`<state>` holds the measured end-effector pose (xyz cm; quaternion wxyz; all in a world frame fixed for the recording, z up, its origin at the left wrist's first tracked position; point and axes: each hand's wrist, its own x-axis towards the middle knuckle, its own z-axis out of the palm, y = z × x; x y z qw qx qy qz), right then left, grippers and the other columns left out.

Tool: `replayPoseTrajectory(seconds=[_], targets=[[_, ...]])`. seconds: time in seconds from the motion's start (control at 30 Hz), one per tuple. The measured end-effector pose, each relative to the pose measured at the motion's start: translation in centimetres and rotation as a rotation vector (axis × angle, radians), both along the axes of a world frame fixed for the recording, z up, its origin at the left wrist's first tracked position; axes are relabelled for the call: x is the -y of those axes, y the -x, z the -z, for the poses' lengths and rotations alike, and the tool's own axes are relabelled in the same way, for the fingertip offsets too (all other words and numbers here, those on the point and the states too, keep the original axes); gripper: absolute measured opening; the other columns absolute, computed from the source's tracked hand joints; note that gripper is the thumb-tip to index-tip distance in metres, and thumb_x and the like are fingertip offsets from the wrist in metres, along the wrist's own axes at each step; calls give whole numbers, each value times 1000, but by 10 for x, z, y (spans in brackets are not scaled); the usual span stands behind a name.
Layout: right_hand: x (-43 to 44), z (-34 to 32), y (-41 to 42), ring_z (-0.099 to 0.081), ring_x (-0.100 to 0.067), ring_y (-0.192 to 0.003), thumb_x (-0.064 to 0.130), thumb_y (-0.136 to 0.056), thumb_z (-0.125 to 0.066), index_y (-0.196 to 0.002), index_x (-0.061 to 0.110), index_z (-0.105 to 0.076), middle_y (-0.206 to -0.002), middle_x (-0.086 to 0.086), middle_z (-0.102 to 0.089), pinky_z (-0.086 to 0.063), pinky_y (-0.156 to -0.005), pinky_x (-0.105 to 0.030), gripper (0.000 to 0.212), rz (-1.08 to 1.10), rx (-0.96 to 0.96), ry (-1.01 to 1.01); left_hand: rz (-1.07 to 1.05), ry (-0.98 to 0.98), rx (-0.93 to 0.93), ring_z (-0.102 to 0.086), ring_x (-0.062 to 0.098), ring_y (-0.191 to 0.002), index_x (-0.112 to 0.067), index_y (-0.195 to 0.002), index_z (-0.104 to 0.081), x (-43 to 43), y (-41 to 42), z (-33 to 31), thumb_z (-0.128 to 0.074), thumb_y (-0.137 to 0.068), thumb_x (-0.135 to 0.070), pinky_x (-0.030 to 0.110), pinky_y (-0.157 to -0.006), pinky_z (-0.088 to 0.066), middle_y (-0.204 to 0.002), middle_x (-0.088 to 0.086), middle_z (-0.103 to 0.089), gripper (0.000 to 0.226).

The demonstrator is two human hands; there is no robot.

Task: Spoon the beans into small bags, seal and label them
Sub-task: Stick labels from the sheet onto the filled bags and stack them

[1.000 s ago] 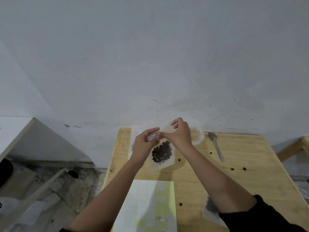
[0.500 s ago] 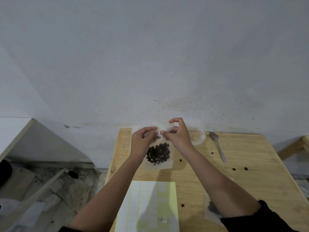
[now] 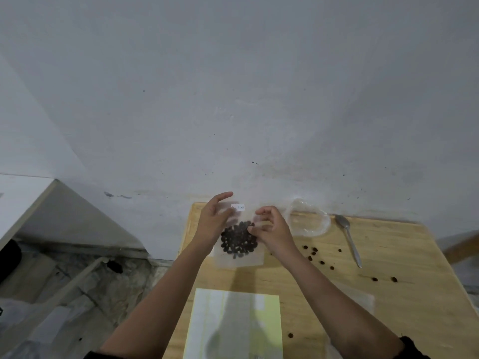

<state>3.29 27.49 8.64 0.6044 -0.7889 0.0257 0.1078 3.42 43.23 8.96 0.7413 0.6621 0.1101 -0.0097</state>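
ref bag [image 3: 239,257] | 12: wall [image 3: 233,99] close behind tabletop [image 3: 401,255] edge | 2: dish [image 3: 308,221] | 3: spoon [image 3: 348,238], stray beans [image 3: 315,252] between | 6: sheet [image 3: 233,325], bare strip before it | 4: mostly open wood

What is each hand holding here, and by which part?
The bag of beans lies on the table. The left hand, fingers straight, touches its top by the label. The right hand curls at its right edge; a pinch cannot be told.

One spoon [image 3: 349,240], one label sheet [image 3: 233,325]
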Motion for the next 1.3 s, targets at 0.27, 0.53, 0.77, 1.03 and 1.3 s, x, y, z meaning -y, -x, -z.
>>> replayPoseTrajectory(seconds=[0.27,0.53,0.77,1.03,1.3], targets=[[-18,38,-27,-58,-21,-85,9,-79,-72,-100,19,-51,-96,8,-53,-48,-68,-24,31,106,-10,178,-11,-305,-148,-58,17,-94,-13,-131,-46,-19,-2,60,-59,-89,-5,15,-70,-50,-125,7,-53,45],[-44,75,-40,-47,-13,-111,9,-84,-65,-125,12,-52,-127,-5,-48,-31,-86,-9,43,-80,26,463,34,-497,-216,-36,21,-134,-13,-138,-42,-34,-14,94,-59,-91,-15,39,-110,-34,-146,5,-38,50],[-44,84,-42,-38,-19,-130,18,-86,-63,-137,14,-42,-141,-5,-38,-30,-106,-24,55,-215,-20,576,161,-726,-229,-14,21,-145,-10,-145,-31,-35,-22,95,-55,-94,-25,30,-112,-20,-158,7,-9,58],[29,50,-31,-47,-15,-117,13,-87,-59,-122,13,-53,-126,-2,-45,-35,-92,-17,35,55,88,533,122,-752,57,-41,22,-129,-10,-132,-47,33,-22,68,-58,-91,-20,21,-101,-26,-146,5,-34,44],[165,57,58,-45,-25,-121,13,-87,-60,-125,12,-50,-129,-9,-46,-38,-94,-29,39,440,-166,583,583,-676,109,-35,17,-129,-13,-137,-40,152,33,89,-56,-92,-23,10,-95,-22,-139,4,-38,48]])
